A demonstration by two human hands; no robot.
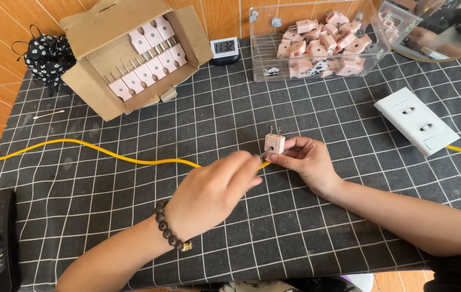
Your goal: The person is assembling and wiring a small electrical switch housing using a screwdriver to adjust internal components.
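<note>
Right hand (307, 162) pinches a pink plug (274, 144) at its sides, prongs pointing up and away, right above the middle of the bench (133, 216). Left hand (209, 197), beaded bracelet on the wrist, closes on a thin tool whose tip meets the plug's lower edge; the tool itself is too blurred to name. A yellow cable (90, 147) runs out to the left from under the hands. Beyond the left hand sits a cardboard box (106, 59) of pink plugs; beyond the right, a clear bin (322, 46) of more. A white socket plate (415, 121) lies to the right.
</note>
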